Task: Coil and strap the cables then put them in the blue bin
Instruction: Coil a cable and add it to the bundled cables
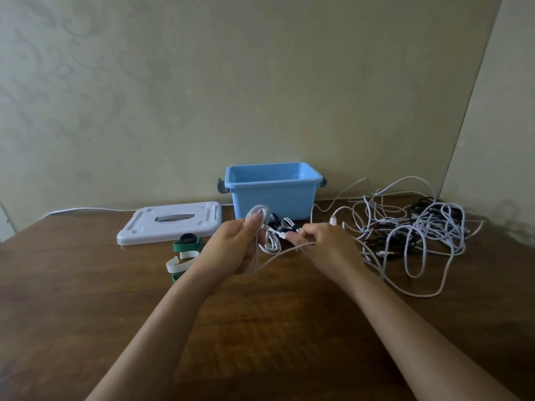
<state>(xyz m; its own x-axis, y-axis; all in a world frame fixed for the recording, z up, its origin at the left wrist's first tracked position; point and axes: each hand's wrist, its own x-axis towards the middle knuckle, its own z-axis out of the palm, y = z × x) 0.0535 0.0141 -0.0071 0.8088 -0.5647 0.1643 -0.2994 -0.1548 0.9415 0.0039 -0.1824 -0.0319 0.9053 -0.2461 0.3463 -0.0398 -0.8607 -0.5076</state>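
My left hand (237,247) grips a small coil of white cable (258,213), thumb pressed over the loops, held above the wooden table. The same cable's loose length (278,254) sags across to my right hand (324,244), which pinches it between thumb and fingers. The open blue bin (275,195) stands just behind my hands against the wall. A tangled heap of white and black cables (417,227) lies to the right. Green, white and black straps (185,250) lie left of my left hand. Small bundled cables (285,225) sit in front of the bin.
The bin's grey-white lid (170,222) lies flat to the left of the bin. A white cable (86,210) runs along the table's back edge at the left. The wall closes off the back and the right corner.
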